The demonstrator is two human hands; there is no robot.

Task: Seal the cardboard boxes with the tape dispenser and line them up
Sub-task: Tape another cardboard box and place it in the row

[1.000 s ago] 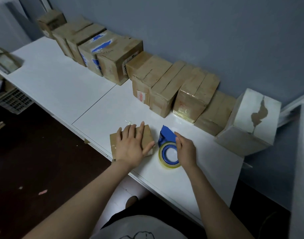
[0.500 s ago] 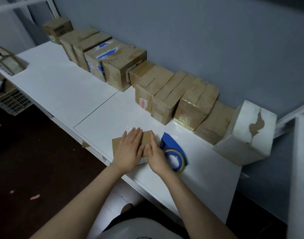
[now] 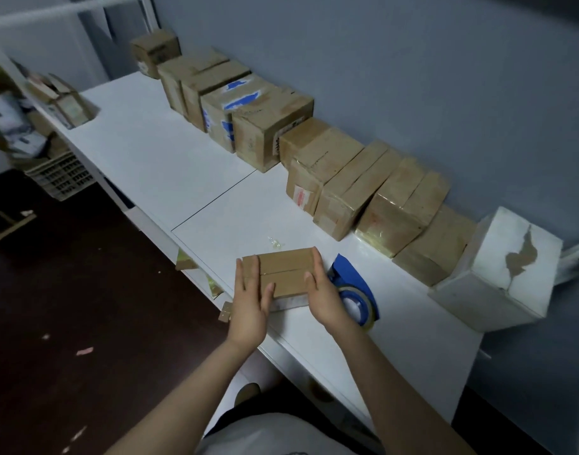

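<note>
The small, flat brown cardboard box (image 3: 283, 272) lies on the white counter (image 3: 156, 152) close to its front edge, well apart from the long row of brown cardboard boxes (image 3: 347, 182) lined up against the grey-blue wall (image 3: 412, 60). Its two top flaps meet in a seam running across the lid; whether clear tape already covers that seam I cannot tell. The blue tape dispenser (image 3: 355, 292), with its roll of tape, rests on the counter just beside the box on its right, partly hidden by the right hand (image 3: 325, 298).

The box looks light and fairly stiff along its edges, though the flaps would likely give if pressed in the middle, and any glossy tape would make the faces a little slippery. The two short ends, where the walls back the card, seem the safest place to take hold.

The left hand (image 3: 248, 303) lies along the left end, its fingers (image 3: 248, 270) straight and pointing away from the body, thumb resting on the lid near the seam. The right hand mirrors it at the right end, fingers (image 3: 317, 261) straight, thumb on top. Neither hand curls round the box; flat hands press it from both sides. Both forearms reach forward and converge, wrists low over the counter's edge
</note>
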